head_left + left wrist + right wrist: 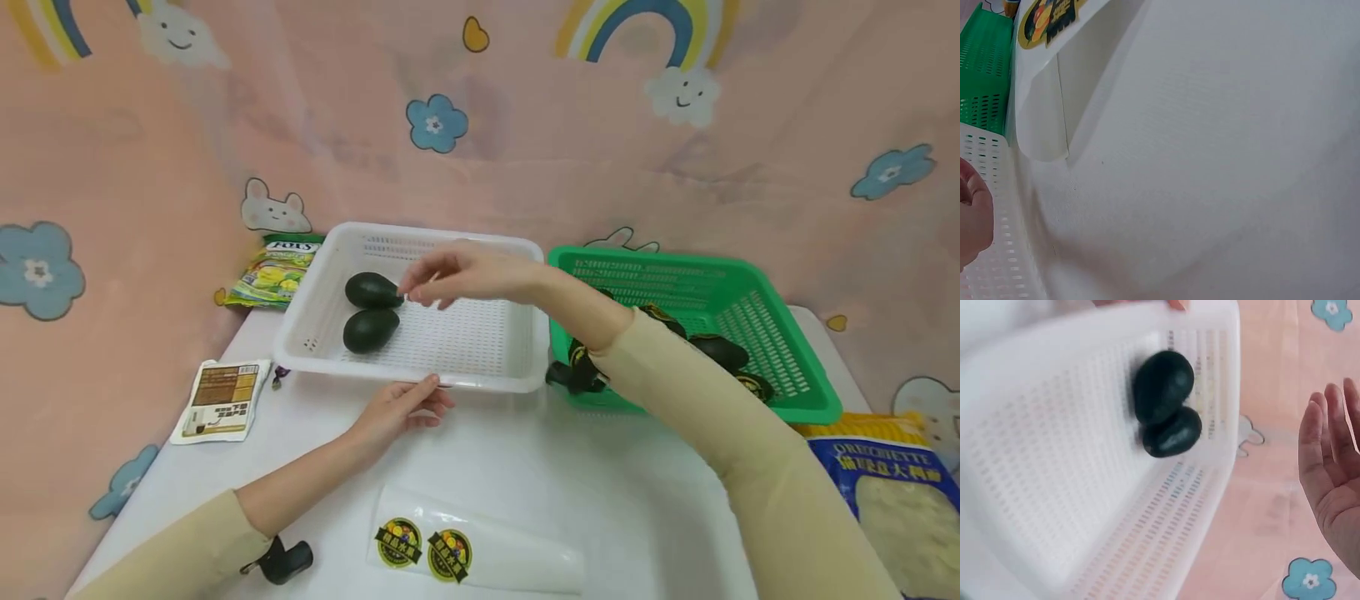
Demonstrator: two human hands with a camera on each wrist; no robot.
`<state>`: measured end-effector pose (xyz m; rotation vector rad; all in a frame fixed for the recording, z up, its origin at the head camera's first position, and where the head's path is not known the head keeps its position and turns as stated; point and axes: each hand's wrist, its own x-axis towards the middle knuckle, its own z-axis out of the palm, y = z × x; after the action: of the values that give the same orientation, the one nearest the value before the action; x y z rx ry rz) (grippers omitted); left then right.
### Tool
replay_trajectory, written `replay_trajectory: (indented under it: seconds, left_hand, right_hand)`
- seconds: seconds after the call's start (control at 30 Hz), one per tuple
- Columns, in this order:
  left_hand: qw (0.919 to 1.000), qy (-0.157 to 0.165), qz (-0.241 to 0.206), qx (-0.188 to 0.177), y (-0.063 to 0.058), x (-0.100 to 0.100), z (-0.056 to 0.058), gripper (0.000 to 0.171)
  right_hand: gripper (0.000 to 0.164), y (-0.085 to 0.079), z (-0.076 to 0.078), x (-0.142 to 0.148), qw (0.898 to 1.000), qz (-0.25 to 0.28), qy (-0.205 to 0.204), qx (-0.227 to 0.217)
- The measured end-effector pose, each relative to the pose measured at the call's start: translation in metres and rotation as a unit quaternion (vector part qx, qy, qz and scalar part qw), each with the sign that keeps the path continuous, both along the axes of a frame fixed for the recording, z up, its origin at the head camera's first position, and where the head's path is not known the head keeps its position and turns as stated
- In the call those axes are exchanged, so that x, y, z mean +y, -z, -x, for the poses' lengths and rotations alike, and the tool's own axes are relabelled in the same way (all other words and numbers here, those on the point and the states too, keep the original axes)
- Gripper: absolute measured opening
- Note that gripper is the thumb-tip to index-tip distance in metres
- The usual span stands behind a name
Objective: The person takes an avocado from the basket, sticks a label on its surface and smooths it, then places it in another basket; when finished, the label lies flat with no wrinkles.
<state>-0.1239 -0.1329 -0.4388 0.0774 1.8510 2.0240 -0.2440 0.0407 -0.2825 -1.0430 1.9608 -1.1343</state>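
Two dark green avocados [372,330] lie side by side at the left end of the white basket [480,385]. Above that basket is my right hand [468,273], its fingers loosely bent and holding nothing; in the head view its fingertips overlap the end of the farther avocado [369,290]. The right wrist view shows this hand [1338,487] with an empty palm. My left hand [397,412] is at the basket's front rim, thumb along the rim and fingers relaxed below it. Whether it presses the rim I cannot tell.
Right of the white basket stands a green basket [813,408] with several dark, labelled items, partly behind my right arm. A clear plastic sheet with two round fruit stickers [450,556] lies in front. Snack packets [221,402] lie left; a pasta bag [892,500] lies right.
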Motion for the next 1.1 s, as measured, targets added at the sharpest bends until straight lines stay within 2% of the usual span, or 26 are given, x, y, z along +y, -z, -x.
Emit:
replay_trajectory:
  seconds: [0.07,0.13,0.2,0.27,0.4,0.5,0.63,0.83,0.97,1.1]
  left_hand:
    - [1.0,0.003,0.003,0.002,0.001,0.001,0.0,0.043]
    - [1.0,0.005,0.007,0.0,0.002,0.001,-0.002,0.043]
    - [0.9999,0.005,0.011,-0.003,0.003,0.002,-0.003,0.045]
    - [0.9998,0.009,0.017,-0.001,0.003,0.003,-0.004,0.047]
    - [0.9997,0.018,0.017,0.006,0.003,0.004,-0.004,0.051]
    - [0.9996,0.022,0.017,0.011,0.002,0.005,-0.002,0.051]
    - [0.9993,0.027,0.015,0.019,0.002,0.004,-0.001,0.05]
    - [0.9994,0.025,0.013,0.022,0.003,0.002,0.001,0.05]
    - [0.9993,0.025,0.017,0.021,0.004,0.0,0.002,0.052]
    - [0.999,0.026,0.027,0.025,0.004,-0.003,0.002,0.053]
  right_hand:
    - [0.027,0.002,0.026,-0.019,0.999,-0.018,-0.024,0.025]
    - [0.028,0.013,0.046,-0.036,0.997,-0.036,-0.042,0.048]
    - [0.03,0.028,0.059,-0.052,0.994,-0.066,-0.063,0.064]
    - [0.035,0.045,0.066,-0.065,0.988,-0.1,-0.088,0.081]
    - [0.047,0.072,0.068,-0.082,0.969,-0.173,-0.123,0.127]
    - [0.049,0.082,0.065,-0.085,0.964,-0.189,-0.126,0.137]
    - [0.047,0.091,0.06,-0.084,0.967,-0.191,-0.132,0.101]
    - [0.054,0.104,0.056,-0.081,0.974,-0.184,-0.127,0.038]
    - [0.054,0.102,0.057,-0.075,0.976,-0.171,-0.121,0.058]
    - [0.053,0.077,0.058,-0.054,0.979,-0.138,-0.121,0.092]
